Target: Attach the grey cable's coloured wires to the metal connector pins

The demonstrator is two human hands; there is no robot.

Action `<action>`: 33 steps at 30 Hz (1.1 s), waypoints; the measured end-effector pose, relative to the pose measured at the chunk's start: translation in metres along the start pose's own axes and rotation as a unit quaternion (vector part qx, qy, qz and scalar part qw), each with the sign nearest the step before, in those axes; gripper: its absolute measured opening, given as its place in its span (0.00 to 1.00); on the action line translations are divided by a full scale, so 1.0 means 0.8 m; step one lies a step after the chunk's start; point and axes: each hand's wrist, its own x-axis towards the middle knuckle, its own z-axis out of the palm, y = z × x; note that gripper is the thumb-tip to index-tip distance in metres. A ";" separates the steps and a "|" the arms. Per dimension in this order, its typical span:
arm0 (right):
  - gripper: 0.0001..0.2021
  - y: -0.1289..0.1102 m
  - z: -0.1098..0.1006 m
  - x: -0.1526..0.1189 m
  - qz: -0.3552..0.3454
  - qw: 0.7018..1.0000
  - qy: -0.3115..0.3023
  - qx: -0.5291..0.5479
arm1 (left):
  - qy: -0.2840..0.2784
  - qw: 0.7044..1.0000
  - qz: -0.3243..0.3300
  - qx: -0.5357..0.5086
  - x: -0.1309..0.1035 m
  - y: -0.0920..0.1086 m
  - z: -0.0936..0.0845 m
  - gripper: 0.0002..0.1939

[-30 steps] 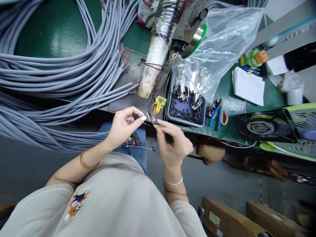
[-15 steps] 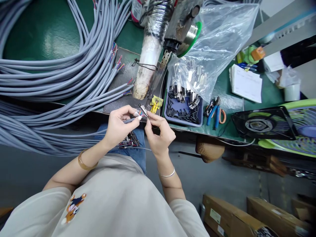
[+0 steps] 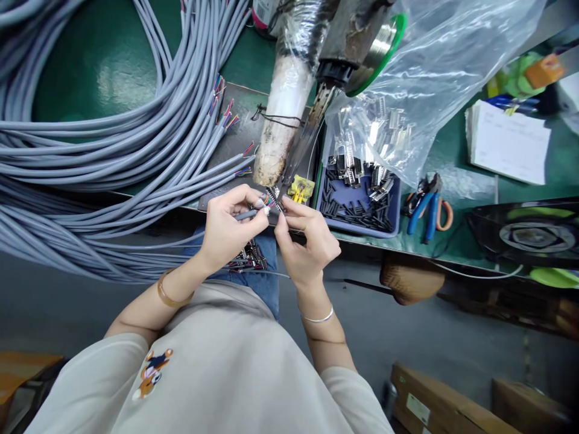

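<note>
My left hand [image 3: 233,223] is closed on the end of a grey cable [image 3: 245,214], whose thin coloured wires fan out at the fingertips. A small metal connector [image 3: 274,198] lies between both hands, touching those wires. The thumb and fingers of my right hand [image 3: 307,241] pinch the connector from the right. Just above the hands are the wrapped white tube [image 3: 283,111] and the soldering iron [image 3: 312,117], pointing down toward the connector. A yellow clip piece [image 3: 300,190] sits right beside them. More connectors with wires [image 3: 253,256] rest on the lap below.
Many grey cables [image 3: 136,132] spread over the bench's left side. A purple tray [image 3: 393,211] holds black sleeves and metal connectors under a plastic bag [image 3: 456,54]. Pliers [image 3: 432,211], a paper stack [image 3: 509,141] and a black fan [image 3: 534,232] are to the right. A solder spool [image 3: 380,54] stands behind.
The view has shifted, so the bench items on the right appear farther right. Both hands keep their hold on the cable and connector, with little change between them.
</note>
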 end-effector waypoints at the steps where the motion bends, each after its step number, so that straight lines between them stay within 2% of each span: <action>1: 0.09 0.000 0.000 0.001 0.001 1.000 0.001 -0.001 | -0.001 1.000 0.003 -0.001 0.000 0.002 0.000 0.05; 6: 0.09 -0.001 -0.003 0.004 0.000 1.000 -0.006 0.007 | -0.008 1.000 0.007 0.001 0.003 0.007 -0.003 0.04; 14: 0.09 0.003 -0.009 -0.006 -0.031 0.999 -0.031 -0.025 | -0.031 0.999 -0.036 -0.004 -0.001 -0.004 -0.007 0.05; 16: 0.09 0.003 -0.011 -0.007 -0.012 1.000 -0.024 -0.010 | -0.029 0.999 -0.035 -0.009 -0.006 -0.003 -0.008 0.05; 20: 0.07 0.000 -0.014 -0.006 0.077 0.995 -0.027 0.065 | -0.037 0.999 0.004 -0.018 -0.015 -0.004 -0.009 0.04; 22: 0.07 -0.001 -0.015 -0.005 0.087 0.992 -0.034 0.083 | -0.030 0.999 0.022 0.003 -0.019 -0.005 -0.009 0.03; 26: 0.07 -0.004 -0.013 -0.004 0.047 0.997 -0.038 0.050 | 0.001 0.998 0.034 0.047 -0.018 -0.007 -0.007 0.02; 33: 0.08 0.000 -0.006 -0.003 0.030 0.998 -0.022 0.054 | 0.031 0.998 0.029 0.052 -0.010 -0.004 -0.001 0.03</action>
